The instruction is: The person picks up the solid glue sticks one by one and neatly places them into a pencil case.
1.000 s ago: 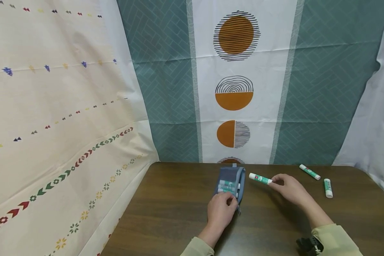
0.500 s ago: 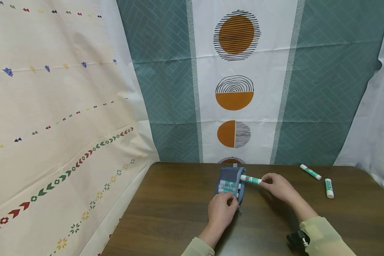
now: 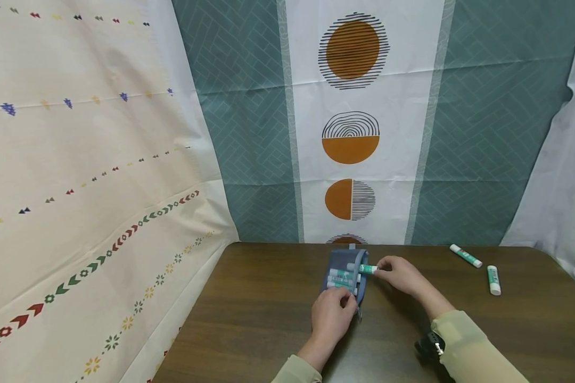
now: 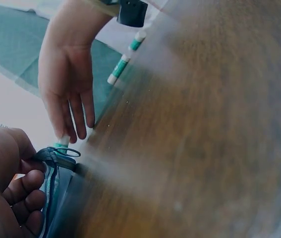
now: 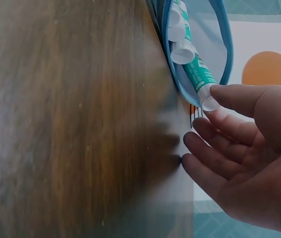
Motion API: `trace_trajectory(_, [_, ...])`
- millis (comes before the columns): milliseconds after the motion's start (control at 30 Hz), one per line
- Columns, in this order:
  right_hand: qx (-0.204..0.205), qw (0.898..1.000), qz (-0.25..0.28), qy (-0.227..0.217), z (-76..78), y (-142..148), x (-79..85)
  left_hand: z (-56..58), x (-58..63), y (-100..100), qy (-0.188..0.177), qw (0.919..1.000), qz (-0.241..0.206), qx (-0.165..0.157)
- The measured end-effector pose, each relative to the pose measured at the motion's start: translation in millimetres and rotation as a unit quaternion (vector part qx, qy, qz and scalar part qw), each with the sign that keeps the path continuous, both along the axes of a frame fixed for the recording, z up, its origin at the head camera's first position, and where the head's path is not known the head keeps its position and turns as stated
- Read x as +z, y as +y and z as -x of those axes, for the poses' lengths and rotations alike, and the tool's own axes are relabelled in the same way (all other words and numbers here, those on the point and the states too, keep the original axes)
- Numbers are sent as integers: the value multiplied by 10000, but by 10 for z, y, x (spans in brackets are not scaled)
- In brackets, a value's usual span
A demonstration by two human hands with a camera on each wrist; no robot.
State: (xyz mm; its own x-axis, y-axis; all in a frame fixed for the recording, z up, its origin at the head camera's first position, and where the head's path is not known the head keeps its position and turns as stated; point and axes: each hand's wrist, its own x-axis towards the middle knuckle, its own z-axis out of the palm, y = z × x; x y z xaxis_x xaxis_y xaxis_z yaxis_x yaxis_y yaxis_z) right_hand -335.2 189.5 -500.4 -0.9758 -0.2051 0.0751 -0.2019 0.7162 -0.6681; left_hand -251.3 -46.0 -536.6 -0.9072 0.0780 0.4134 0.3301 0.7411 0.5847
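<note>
A blue zip pouch (image 3: 337, 260) with a see-through side lies on the table, its opening facing right. My left hand (image 3: 331, 316) pinches the near edge of the pouch by its zipper end, as the left wrist view also shows. Between thumb and fingertips, my right hand (image 3: 402, 276) pinches the white end of a green-and-white glue stick (image 5: 199, 74). Most of that stick is inside the pouch mouth, with its end still outside. Several more glue sticks (image 3: 341, 280) lie in the pouch, their white ends (image 5: 177, 32) towards the opening.
Two loose glue sticks, one slanted (image 3: 466, 256) near the back edge and one (image 3: 493, 280) nearer the front, lie on the brown wooden table (image 3: 263, 308) at right. A patterned cloth (image 3: 259, 133) hangs behind the table. A dark device (image 3: 429, 346) sits at the right wrist.
My right hand has moved left, sliding the glue stick from beside the pouch into its mouth. The left hand has stayed at the pouch's near edge.
</note>
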Motion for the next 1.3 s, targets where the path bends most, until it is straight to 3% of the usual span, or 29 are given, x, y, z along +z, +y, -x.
trace_trajectory(600, [236, 9995, -183, -59, 159, -290, -58, 8, 0, 1, -63, 10000, -29, -28])
trace_trajectory(1300, [16, 9992, -387, 102, 129, -426, -111, -4, 31, 3, -96, 10000, 3, -29])
